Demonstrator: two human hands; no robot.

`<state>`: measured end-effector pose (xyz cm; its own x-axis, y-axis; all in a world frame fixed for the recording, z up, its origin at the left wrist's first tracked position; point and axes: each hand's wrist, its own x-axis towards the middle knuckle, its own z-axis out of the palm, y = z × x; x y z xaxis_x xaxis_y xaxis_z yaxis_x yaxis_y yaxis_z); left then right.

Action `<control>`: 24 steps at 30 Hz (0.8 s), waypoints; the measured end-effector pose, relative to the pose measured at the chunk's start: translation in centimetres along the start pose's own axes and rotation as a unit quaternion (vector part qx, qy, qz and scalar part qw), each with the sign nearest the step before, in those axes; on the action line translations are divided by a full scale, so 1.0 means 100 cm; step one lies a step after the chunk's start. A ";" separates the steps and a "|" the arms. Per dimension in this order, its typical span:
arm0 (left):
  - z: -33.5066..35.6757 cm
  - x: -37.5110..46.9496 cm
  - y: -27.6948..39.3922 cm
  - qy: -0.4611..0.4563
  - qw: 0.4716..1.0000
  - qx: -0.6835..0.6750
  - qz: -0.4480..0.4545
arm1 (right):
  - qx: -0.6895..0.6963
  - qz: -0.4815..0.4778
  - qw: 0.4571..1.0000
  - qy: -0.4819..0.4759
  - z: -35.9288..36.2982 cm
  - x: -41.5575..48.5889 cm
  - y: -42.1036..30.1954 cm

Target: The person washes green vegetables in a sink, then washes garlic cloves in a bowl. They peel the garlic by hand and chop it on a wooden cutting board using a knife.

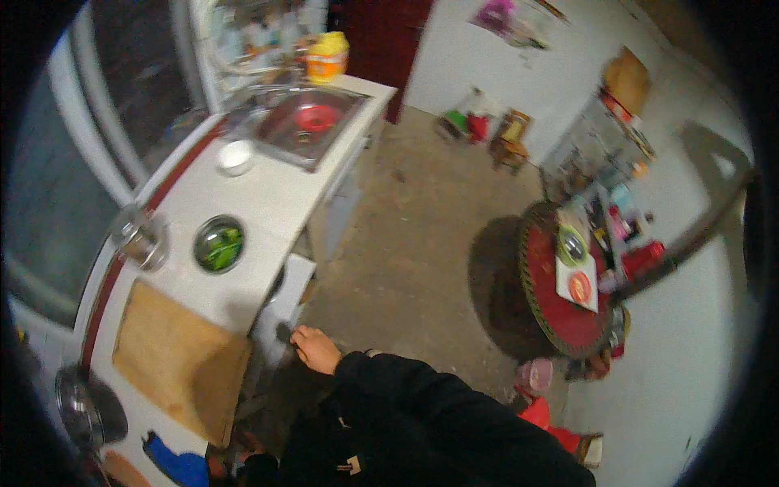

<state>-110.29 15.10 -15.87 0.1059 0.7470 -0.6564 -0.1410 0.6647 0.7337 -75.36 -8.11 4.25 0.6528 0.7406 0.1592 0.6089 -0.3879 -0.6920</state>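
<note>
My right hand [316, 349], in a black sleeve, is low in front of me, just off the counter's edge. Its fingers are curled near a small dark object [283, 332]; blur hides whether they hold it. My left hand is out of view. To the left of the right hand, a wooden cutting board [176, 359] lies on the white counter [274, 207]. Beyond the board stands a bowl with green leafy vegetables [220, 245]. A clear container [141, 240] stands by the window edge, and a white bowl [235, 157] sits near the sink.
A steel sink [286, 146] holds a red basin [316, 117], with a yellow container [327, 58] behind it. A metal pot [91, 408] and a blue cloth-like item [176, 459] are at lower left. A round red table [548, 298] carrying several items stands at right.
</note>
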 end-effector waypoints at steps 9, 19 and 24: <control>0.285 -0.131 -0.024 -0.323 0.246 0.868 0.286 | 0.122 0.363 0.862 0.331 -0.116 -0.128 0.139; 0.453 -0.275 -0.185 -0.475 0.794 0.087 -0.369 | 0.284 0.460 0.711 0.451 -0.258 -0.329 0.315; 0.519 -0.398 -0.250 -0.363 0.863 0.127 -0.327 | 0.334 0.392 0.619 0.593 -0.338 -0.413 0.377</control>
<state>-59.93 -30.51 1.02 0.6838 -0.0385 -0.7286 0.3927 0.8611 0.3230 -64.13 -71.92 -4.60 0.7420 -0.6095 -0.2791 -0.1676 0.2345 -0.9576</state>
